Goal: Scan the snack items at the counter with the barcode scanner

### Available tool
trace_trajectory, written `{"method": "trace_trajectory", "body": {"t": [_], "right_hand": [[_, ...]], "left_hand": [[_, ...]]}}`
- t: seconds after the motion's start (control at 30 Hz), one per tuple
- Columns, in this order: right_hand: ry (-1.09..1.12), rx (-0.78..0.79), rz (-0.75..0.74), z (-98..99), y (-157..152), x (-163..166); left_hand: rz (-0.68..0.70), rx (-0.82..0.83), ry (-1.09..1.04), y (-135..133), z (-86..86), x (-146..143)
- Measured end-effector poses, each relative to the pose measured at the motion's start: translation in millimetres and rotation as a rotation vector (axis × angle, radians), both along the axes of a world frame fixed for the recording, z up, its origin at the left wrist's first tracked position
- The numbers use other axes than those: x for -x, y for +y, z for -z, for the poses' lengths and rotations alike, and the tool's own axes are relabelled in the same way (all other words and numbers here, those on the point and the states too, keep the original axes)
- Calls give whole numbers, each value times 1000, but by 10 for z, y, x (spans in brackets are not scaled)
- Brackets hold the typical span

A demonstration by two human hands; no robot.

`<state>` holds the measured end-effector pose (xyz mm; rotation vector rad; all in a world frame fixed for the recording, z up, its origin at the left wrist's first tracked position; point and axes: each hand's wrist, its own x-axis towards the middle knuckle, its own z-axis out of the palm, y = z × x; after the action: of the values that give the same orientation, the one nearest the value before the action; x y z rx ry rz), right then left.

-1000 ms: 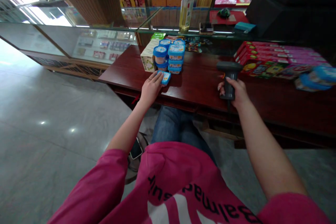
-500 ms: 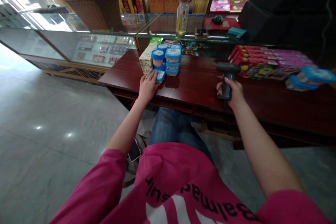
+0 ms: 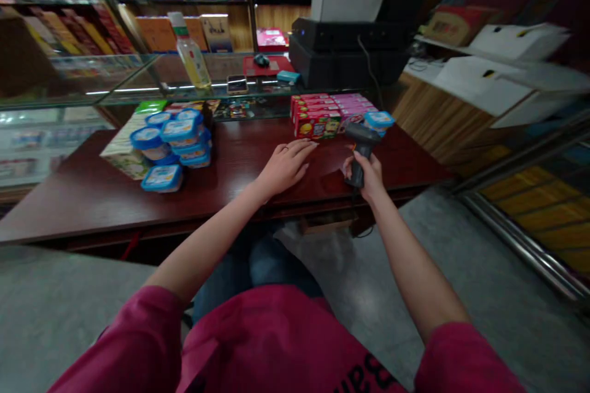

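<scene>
My right hand (image 3: 367, 173) is wrapped round the grip of a dark barcode scanner (image 3: 361, 150), held above the counter's right part. With fingers stretched out and nothing in it, my left hand (image 3: 286, 167) hovers over or rests on the dark red wooden counter (image 3: 239, 159); which one I cannot tell. Several blue-lidded plastic tubs (image 3: 179, 130) are stacked on the left, and a single tub (image 3: 162, 178) lies in front of them. Past the scanner, another blue-lidded tub (image 3: 379, 120) stands partly hidden beside a row of red and pink boxes (image 3: 318, 120).
A pale green carton (image 3: 122, 148) stands left of the tubs. On the glass showcase behind are a bottle of yellow drink (image 3: 192, 61), a phone (image 3: 237, 85) and a computer mouse (image 3: 262, 60) on a red mat. Black machine housings (image 3: 341, 52) stand at the back.
My left hand has let go of the front tub and moved right across the counter. The view has turned right. My right hand still holds the scanner, now close to the tub at right.
</scene>
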<state>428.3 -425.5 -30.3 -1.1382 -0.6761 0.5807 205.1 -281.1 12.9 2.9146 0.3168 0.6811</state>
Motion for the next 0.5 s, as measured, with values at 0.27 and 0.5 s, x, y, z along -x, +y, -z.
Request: {"method": "trace_trajectory", "body": {"t": [0.27,0.5], "right_hand": [[224,-127,255,147,-362,-711],[341,-212,328,240,-286,-709]], "left_hand": [[63,10,-48,-194,-136,-2091],[72,137,-105,-70,104,-3009]]}}
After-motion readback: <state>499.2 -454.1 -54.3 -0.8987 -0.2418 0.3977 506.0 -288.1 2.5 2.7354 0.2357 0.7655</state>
